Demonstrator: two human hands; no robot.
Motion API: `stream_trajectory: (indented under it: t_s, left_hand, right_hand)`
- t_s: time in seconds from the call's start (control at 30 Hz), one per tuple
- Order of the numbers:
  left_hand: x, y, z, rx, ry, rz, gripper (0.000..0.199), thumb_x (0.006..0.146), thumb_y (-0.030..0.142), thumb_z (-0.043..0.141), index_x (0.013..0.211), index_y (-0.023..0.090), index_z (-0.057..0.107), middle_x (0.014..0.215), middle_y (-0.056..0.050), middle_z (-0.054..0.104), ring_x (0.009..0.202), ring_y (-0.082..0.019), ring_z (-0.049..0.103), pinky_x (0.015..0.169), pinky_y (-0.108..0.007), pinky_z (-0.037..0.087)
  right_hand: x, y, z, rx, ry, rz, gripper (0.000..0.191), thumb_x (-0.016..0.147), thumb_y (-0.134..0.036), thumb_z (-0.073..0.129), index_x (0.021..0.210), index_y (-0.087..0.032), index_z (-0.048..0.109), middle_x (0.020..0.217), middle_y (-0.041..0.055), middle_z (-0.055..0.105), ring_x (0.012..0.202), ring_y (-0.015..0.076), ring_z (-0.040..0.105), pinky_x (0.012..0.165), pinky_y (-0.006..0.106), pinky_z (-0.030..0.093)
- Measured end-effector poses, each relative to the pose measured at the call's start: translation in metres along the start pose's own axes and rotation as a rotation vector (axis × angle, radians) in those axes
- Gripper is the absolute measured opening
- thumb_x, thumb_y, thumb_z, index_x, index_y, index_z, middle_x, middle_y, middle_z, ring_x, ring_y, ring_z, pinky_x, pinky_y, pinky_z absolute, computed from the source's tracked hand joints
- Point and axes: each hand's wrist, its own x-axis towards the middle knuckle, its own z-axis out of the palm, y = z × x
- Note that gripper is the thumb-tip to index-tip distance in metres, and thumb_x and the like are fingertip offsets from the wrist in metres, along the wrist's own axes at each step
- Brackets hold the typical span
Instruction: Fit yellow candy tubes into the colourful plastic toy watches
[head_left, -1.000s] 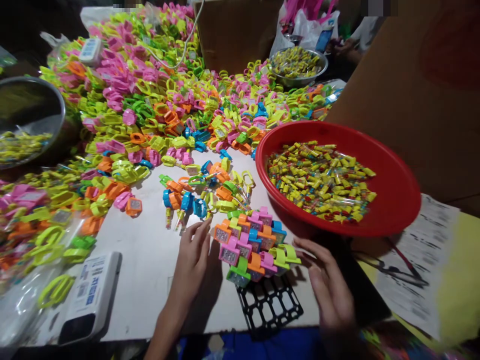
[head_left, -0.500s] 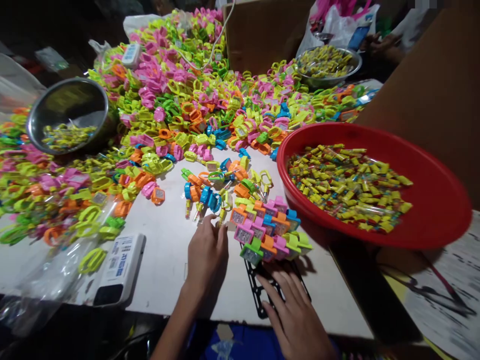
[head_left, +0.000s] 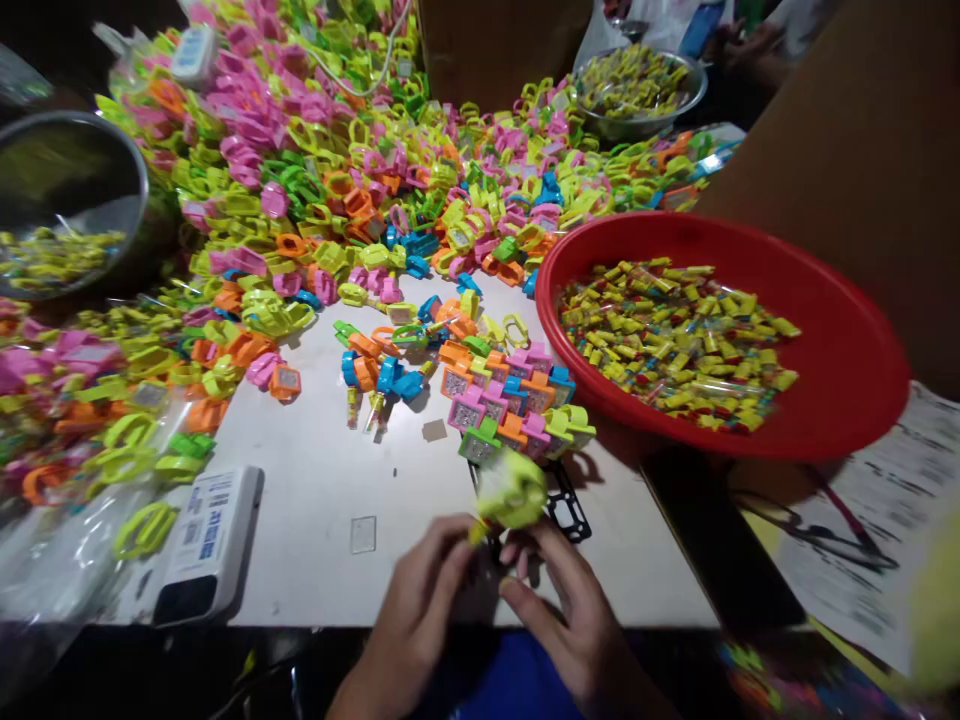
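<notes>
A yellow-green toy watch (head_left: 517, 492), blurred by motion, is raised above the front of the table between my hands. My left hand (head_left: 424, 600) pinches a small yellow-ended tube (head_left: 478, 531) at the watch's lower left. From below right, my right hand (head_left: 566, 605) has its fingers curled at the watch's underside; the exact contact is blurred. Just beyond, rows of colourful toy watches (head_left: 517, 400) stand close together on a black openwork frame (head_left: 568, 505). Loose toy watches (head_left: 386, 375), some with tubes, lie to their left.
A large red basin (head_left: 847, 330) of small yellow-ended tubes stands at right. Toy watches (head_left: 300, 150) are heaped across the back and left, beside metal bowls (head_left: 142, 190). A white device (head_left: 206, 545), a small clear square (head_left: 363, 534) and glasses (head_left: 832, 540) lie around.
My left hand has come back from the loose watches toward my right hand, bringing a yellow-green watch. My right hand has left the black frame and curled at the watch. The view has shifted.
</notes>
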Motion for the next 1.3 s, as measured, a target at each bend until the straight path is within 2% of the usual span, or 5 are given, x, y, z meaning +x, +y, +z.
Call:
stream_trajectory:
  t_s: [0.17,0.37,0.7,1.0,1.3]
  left_hand:
    - [-0.006,0.006,0.004,0.038,-0.314,0.034,0.032,0.116,0.042,0.039,0.121,0.028,0.068,0.108,-0.003,0.075,0.098,-0.018,0.07,0.091,-0.03,0.055]
    - [0.03,-0.01,0.007,0.434,-0.036,0.341,0.025,0.112,0.026,0.05,0.136,0.026,0.059,0.128,-0.009,0.066,0.121,-0.023,0.062,0.104,-0.039,0.053]
    - [0.015,-0.032,0.042,0.389,0.085,0.309,0.054,0.109,0.019,0.052,0.159,0.032,0.035,0.149,-0.011,0.054,0.141,-0.023,0.054,0.119,-0.042,0.051]
    - [0.074,-0.021,-0.016,0.665,0.591,0.268,0.042,0.111,0.027,0.046,0.152,0.021,0.049,0.15,-0.018,0.052,0.148,-0.034,0.046,0.123,-0.059,0.041]
    - [0.104,-0.022,-0.045,0.792,0.57,0.104,0.036,0.103,0.024,0.051,0.136,0.014,0.062,0.128,-0.02,0.067,0.121,-0.04,0.057,0.108,-0.065,0.048]
  right_hand:
    - [0.005,0.004,0.001,0.309,0.108,0.127,0.026,0.094,-0.043,0.08,0.109,-0.024,0.071,0.098,0.0065,0.074,0.085,0.0222,0.072,0.074,0.031,0.064]
    - [0.022,0.004,-0.01,0.236,0.268,0.035,0.011,0.1,-0.035,0.074,0.1,-0.027,0.066,0.109,0.0064,0.073,0.09,0.0204,0.071,0.072,0.029,0.061]
    - [0.034,0.024,-0.02,0.166,0.115,0.13,0.021,0.097,-0.044,0.079,0.102,-0.025,0.074,0.108,0.0072,0.073,0.09,0.0213,0.073,0.074,0.028,0.061]
    - [0.039,0.021,0.009,-0.103,0.084,0.101,0.008,0.104,-0.025,0.062,0.109,-0.027,0.068,0.118,0.0083,0.078,0.112,0.0246,0.075,0.1,0.037,0.058]
    - [0.042,0.029,0.004,-0.41,0.143,-0.149,0.022,0.102,-0.012,0.056,0.112,-0.027,0.068,0.104,0.0043,0.077,0.102,0.0255,0.074,0.089,0.034,0.057]
